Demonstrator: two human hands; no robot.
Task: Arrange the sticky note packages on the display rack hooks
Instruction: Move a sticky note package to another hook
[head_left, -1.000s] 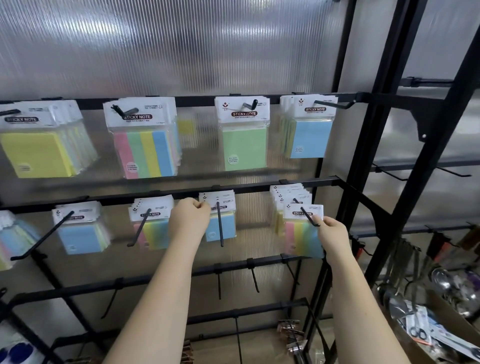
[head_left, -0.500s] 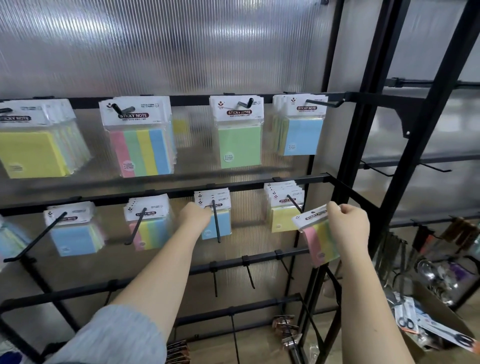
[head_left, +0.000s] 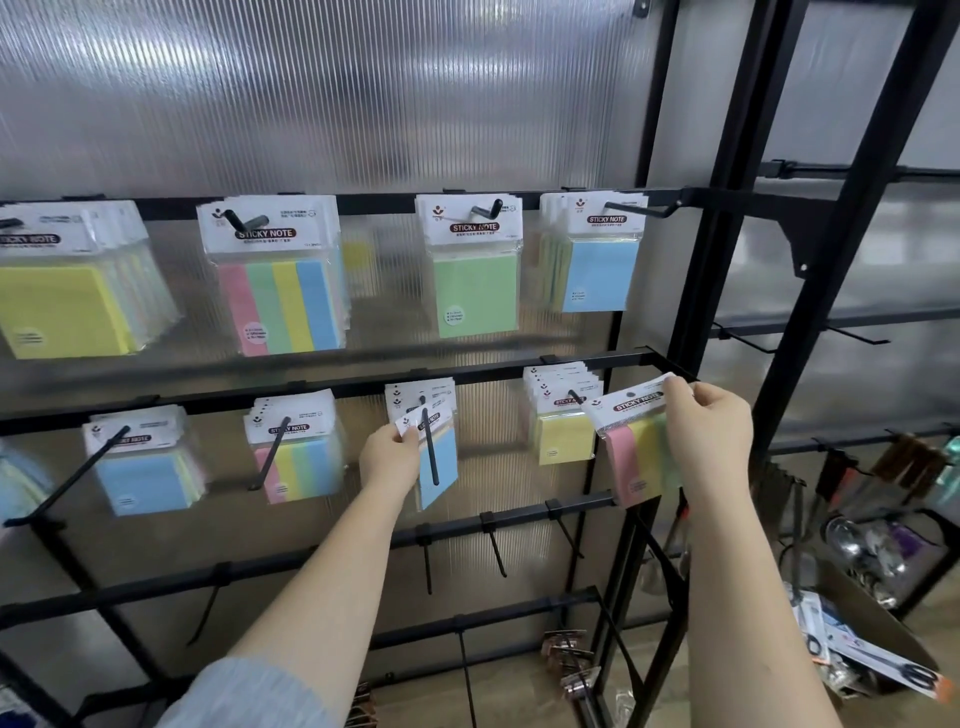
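My right hand (head_left: 709, 441) pinches the white header card of a striped pink-and-yellow sticky note package (head_left: 636, 447), held tilted and free of any hook, just right of the yellow packages (head_left: 563, 434) on the second row's rightmost hook. My left hand (head_left: 389, 457) grips the front blue package (head_left: 439, 462) by its header on the neighbouring hook (head_left: 430, 447), pulled forward along the peg. More packages hang on the black display rack (head_left: 332, 387): striped ones (head_left: 298, 457) and blue ones (head_left: 145, 473) to the left, and a top row of yellow, striped, green and blue packs.
Bare hooks (head_left: 496, 551) stick out from the lower bars. A second black rack (head_left: 831, 322) stands at the right with kitchen utensils (head_left: 862, 545) hanging low. A cardboard box (head_left: 878, 639) with carded scissors sits on the floor at lower right.
My right hand has drawn the striped package off the rightmost second-row hook and out to the right. My left hand has pulled the front blue package forward on its hook.
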